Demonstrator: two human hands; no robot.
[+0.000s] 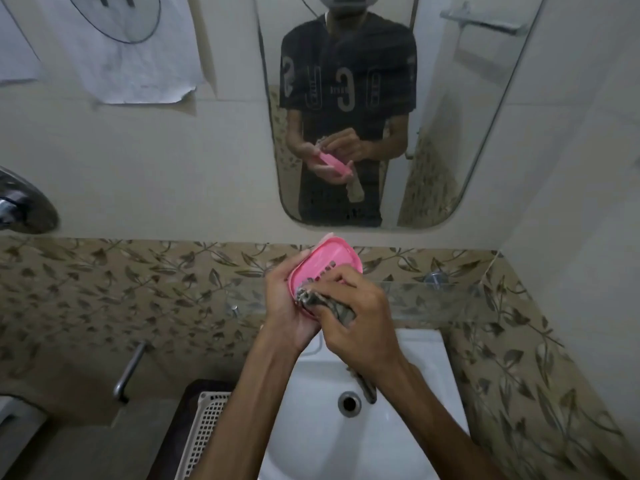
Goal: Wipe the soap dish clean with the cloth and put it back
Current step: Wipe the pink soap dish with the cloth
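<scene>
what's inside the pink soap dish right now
Inside the pink soap dish, a row of drain slots shows, and the cloth is pressed into its near end by the right hand. No soap is visible; the cloth hides that end.

We see a white sink [311,445] with its drain [349,402] near the middle. A mirror [485,98] hangs above a glass shelf [433,299]. A white basket [204,434] sits left of the sink, and paper [138,64] hangs on the wall.
</scene>
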